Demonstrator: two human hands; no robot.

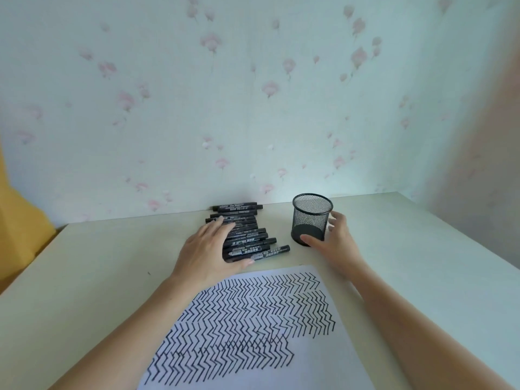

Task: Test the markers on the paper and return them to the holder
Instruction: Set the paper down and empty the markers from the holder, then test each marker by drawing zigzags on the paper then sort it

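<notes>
**Hands at the marker pile and the mesh holder**

A row of black capped markers [244, 233] lies side by side on the pale table [98, 277], running from the wall toward the paper [323, 358]. The left hand [209, 249] lies flat across the row's left ends, fingers straight and slightly spread, thumb beside the nearest marker. Just right of the pile stands the black mesh holder [311, 218], upright. The right hand [332, 237] cups it from the right, fingers curved round its wall, thumb at its base. The paper, nearest the viewer, is covered with black zigzag strokes.
</notes>
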